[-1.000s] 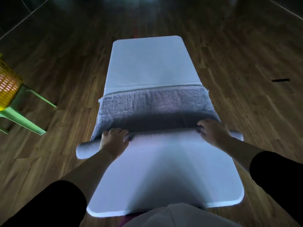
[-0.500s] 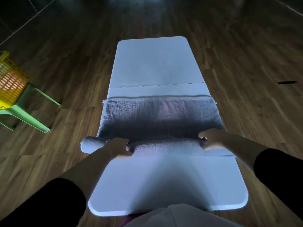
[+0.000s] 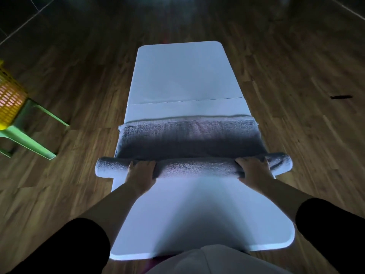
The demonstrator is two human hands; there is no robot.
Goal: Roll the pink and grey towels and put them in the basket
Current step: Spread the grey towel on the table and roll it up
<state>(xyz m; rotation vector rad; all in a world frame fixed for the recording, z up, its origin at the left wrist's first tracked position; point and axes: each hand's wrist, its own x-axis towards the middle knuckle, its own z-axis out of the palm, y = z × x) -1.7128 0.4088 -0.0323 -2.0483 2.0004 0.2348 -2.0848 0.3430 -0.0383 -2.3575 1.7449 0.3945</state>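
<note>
A grey towel point(image 3: 189, 137) lies across the white table point(image 3: 181, 76), its near part wound into a roll point(image 3: 195, 167) whose ends stick out past both table sides. My left hand point(image 3: 141, 173) grips the roll left of the middle, fingers curved over its top. Near the roll's right end my right hand point(image 3: 253, 171) grips it the same way. A yellow mesh basket point(image 3: 9, 99) stands at the far left edge of view, and something pinkish shows through its mesh.
The basket sits on a green plastic chair point(image 3: 29, 139) on the wooden floor left of the table. A small dark object point(image 3: 340, 97) lies on the floor at the right. My body is close to the table's near edge.
Both hands have pushed the roll away from me. The roll is thicker and the flat stretch of grey towel beyond it is shorter.
</note>
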